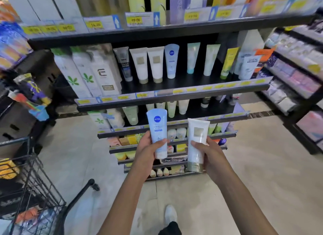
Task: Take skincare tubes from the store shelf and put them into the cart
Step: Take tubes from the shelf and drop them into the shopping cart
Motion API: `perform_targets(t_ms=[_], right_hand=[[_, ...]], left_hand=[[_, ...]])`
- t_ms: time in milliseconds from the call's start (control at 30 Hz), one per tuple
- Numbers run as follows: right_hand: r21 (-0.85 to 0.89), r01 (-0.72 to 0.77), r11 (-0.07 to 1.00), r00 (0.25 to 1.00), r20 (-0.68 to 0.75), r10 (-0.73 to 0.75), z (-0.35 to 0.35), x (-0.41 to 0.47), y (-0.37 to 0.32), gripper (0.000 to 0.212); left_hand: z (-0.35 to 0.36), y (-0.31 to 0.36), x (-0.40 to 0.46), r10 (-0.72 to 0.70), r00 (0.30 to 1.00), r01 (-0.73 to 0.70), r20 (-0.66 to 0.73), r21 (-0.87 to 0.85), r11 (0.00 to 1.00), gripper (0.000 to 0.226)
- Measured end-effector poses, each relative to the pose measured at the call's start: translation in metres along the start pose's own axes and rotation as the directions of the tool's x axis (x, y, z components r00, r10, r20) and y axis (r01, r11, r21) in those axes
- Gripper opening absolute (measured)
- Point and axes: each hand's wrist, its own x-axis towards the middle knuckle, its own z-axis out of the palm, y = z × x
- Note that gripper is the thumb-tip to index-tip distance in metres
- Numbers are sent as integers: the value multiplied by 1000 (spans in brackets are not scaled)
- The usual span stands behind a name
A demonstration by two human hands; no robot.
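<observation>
My left hand (146,147) has its fingers wrapped round a pale blue tube (157,130) marked NIVEA, my right hand (208,153) grips a white tube (197,140) with a gold cap, both upright before the shelf (172,93), the wire cart (31,178) at lower left.

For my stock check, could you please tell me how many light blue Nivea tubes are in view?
2: one Nivea tube held in the left hand, one Nivea tube on the shelf. More may stand hidden behind it.
</observation>
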Motion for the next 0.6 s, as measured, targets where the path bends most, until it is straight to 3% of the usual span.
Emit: perform_targets(t_ms=[367,600], right_hand=[[22,75,997,997,-7,-75,-21,74,-70,33],[9,81,997,995,51,-82,-27,112,-96,38]], left_hand=[[61,60,114,187,980,-192,60,72,979,47],[90,92,167,261,965,-261,23,109,959,51]])
